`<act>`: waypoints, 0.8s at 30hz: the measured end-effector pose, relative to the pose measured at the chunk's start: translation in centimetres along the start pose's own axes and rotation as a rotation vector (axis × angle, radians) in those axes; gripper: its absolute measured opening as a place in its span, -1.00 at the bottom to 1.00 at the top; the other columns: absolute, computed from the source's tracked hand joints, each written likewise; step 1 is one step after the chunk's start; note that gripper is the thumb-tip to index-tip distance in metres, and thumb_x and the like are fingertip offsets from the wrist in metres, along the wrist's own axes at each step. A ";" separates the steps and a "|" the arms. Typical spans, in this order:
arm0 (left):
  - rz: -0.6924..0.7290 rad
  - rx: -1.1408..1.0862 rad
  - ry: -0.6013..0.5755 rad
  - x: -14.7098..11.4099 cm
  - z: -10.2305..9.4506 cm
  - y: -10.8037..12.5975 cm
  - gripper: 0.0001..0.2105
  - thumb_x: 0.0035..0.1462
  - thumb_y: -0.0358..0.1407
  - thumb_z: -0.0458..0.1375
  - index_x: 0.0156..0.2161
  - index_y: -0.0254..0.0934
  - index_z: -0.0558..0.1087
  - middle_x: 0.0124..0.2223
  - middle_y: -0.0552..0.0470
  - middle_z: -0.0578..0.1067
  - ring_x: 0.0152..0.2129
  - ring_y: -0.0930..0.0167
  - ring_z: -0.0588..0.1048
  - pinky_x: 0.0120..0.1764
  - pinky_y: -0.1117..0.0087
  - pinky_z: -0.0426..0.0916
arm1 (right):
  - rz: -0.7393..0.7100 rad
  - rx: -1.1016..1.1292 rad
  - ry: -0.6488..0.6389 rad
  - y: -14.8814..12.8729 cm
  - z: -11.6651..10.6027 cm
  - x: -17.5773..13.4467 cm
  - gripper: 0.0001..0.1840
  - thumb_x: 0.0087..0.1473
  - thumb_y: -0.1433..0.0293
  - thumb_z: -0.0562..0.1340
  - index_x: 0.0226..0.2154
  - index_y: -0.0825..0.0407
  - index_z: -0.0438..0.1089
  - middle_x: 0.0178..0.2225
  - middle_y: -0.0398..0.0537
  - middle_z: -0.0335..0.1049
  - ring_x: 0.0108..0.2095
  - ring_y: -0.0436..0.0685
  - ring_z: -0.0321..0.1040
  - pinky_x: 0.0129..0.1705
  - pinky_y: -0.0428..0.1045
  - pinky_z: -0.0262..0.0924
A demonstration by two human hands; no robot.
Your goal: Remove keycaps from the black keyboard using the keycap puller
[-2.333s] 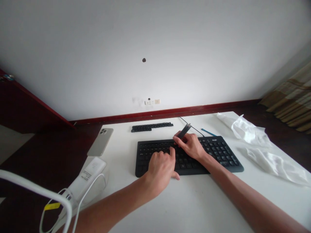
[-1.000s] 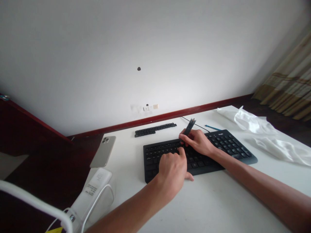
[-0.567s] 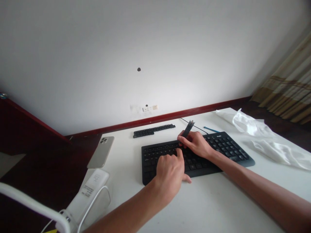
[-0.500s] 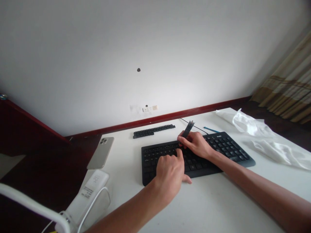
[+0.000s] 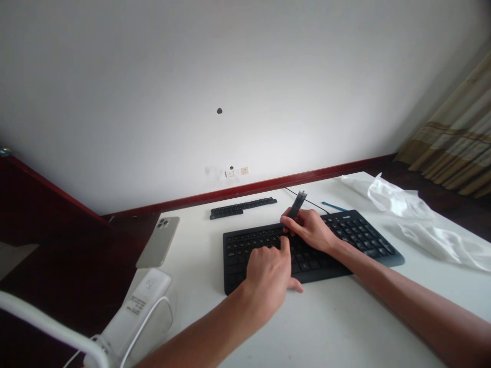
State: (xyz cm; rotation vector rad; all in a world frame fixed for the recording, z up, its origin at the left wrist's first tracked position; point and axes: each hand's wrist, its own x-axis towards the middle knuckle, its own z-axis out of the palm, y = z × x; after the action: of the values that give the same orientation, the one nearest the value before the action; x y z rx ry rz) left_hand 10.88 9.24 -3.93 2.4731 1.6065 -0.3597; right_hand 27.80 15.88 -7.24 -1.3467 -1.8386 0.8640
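A black keyboard [image 5: 362,234] lies slightly askew on the white table. In my right hand [image 5: 313,228] is a dark pen-like tool [image 5: 296,205], pinched between thumb and fingers. It slants up to a greyish upper end, while its lower tip points at the upper key rows and is hidden by my fingers. My left hand [image 5: 269,271] rests over the keyboard's left half. Its index finger reaches to the keys beside the tool tip, the thumb sticks out to the right, and the other fingers are curled under with nothing visible in them.
Behind the keyboard lie strips of loose black keycaps [image 5: 226,211]. A thin blue stick [image 5: 333,206] and a black cable are near its back edge. Crumpled white plastic wrapping [image 5: 399,199] covers the right side. A phone [image 5: 159,243] and white power strip [image 5: 140,301] sit left.
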 end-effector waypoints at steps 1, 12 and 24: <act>0.004 -0.007 0.005 0.0 0.0 0.0 0.05 -0.09 0.21 0.41 0.38 -0.31 0.15 -0.22 -0.22 0.65 -0.24 0.12 0.67 -0.19 0.31 0.47 | 0.001 0.008 -0.003 0.1 0.0 0.0 -0.57 0.27 0.03 0.22 -0.34 0.05 0.48 -0.50 -0.06 0.56 -0.51 0.13 0.47 -0.43 -0.01 0.30; -0.048 -0.080 0.137 -0.1 0.7 -0.2 0.02 -0.28 0.21 0.48 0.22 -0.37 0.34 -0.14 -0.21 0.61 -0.19 0.10 0.62 -0.10 0.25 0.49 | -0.015 0.023 -0.001 0.6 0.1 0.0 -0.58 0.27 0.02 0.23 -0.33 0.04 0.46 -0.51 -0.09 0.54 -0.51 0.13 0.45 -0.43 -0.02 0.31; -0.055 0.009 0.174 -0.5 1.0 0.2 0.09 -0.16 0.28 0.39 0.36 -0.38 0.29 0.42 -0.44 0.19 0.36 -0.22 0.11 0.25 -0.22 0.25 | -0.023 0.049 -0.015 0.4 0.1 0.0 -0.59 0.28 0.03 0.23 -0.33 0.03 0.47 -0.46 -0.08 0.56 -0.50 0.13 0.45 -0.40 0.01 0.34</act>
State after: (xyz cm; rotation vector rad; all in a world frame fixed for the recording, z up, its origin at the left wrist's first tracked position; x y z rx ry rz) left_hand 10.80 8.43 -4.71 2.5323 1.7443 -0.1630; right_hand 27.89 15.97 -7.67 -1.2902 -1.8297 0.9038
